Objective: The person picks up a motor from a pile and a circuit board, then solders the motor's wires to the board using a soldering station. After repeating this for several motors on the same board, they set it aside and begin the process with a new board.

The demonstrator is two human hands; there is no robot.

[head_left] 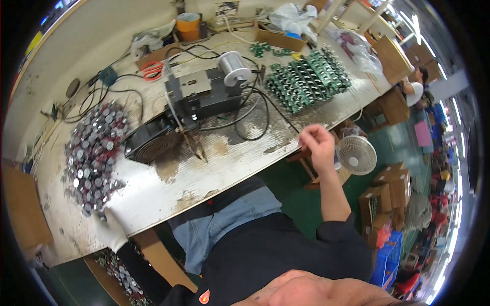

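Observation:
My left hand [109,230] wears a white glove and reaches the near end of a heap of small round silver parts with red wires [94,153]. Its fingertips close around one small round silver part at the edge of the heap. My right hand [318,147], bare, hovers by the table's front edge with its fingers curled and pinched together; whatever is between them is too small to make out. Between my hands stands a black soldering machine [204,99] carrying a spool of wire [234,68]. Beyond my right hand lie rows of green circuit boards [306,79].
Cables and red-handled scissors [152,70] lie behind the machine. An orange cup [188,26] and an open carton [278,37] stand at the back. Below the table are a carton of parts [125,278] at left and a white fan [357,155] at right. Another person [414,89] sits far right.

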